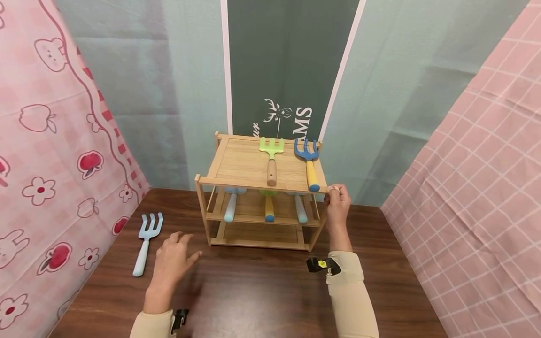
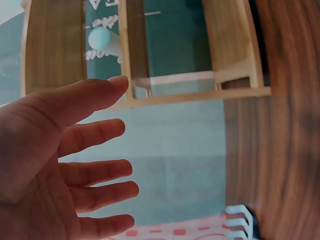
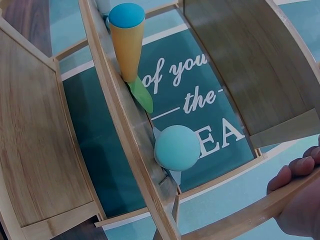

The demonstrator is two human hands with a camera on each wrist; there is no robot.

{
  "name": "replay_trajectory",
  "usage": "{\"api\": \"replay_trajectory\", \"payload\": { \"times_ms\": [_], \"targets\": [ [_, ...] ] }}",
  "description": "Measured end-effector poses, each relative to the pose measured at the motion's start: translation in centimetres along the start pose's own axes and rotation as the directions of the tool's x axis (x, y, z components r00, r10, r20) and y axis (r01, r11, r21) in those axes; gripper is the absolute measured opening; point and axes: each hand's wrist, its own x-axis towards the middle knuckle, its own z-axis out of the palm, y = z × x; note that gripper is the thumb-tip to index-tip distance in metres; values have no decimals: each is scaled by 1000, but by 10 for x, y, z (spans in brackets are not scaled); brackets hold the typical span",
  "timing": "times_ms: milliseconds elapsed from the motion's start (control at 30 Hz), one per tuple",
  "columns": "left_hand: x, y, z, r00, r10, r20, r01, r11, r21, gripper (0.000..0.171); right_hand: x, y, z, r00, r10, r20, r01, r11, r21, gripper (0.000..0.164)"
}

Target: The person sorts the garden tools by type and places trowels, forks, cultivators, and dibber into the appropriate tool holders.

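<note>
A three-tier wooden rack (image 1: 239, 162) stands on the table. My right hand (image 1: 338, 206) grips its front right post near the top; in the right wrist view the curled fingers (image 3: 301, 166) wrap the wooden bar. My left hand (image 1: 172, 263) is held with fingers spread, between the rack and a light blue toy garden fork (image 1: 144, 249) lying on the table, and holds nothing. On the top tier lie a green fork with a wooden handle (image 1: 272, 171) and a blue fork with a yellow handle (image 1: 312, 173).
From the middle tier three tool handles point forward: a pale blue one (image 1: 230, 209), a yellow one with a blue end (image 1: 269, 209) and another pale blue one (image 1: 300, 210). Pink patterned cloth (image 1: 46, 141) hangs left, pink checked cloth (image 1: 477, 155) right, a green curtain (image 1: 291, 56) behind.
</note>
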Motion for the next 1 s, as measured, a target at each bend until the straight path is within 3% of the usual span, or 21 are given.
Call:
{"api": "replay_trajectory", "payload": {
  "times_ms": [467,1000],
  "targets": [
    [-5,-33,8,995,-96,18,96,995,7,46,0,0,-3,1000,5,4,-5,1000,-7,17],
    [-17,-67,22,988,-145,-54,144,989,-10,48,7,26,-14,999,-4,43,2,998,62,14]
  ]
}}
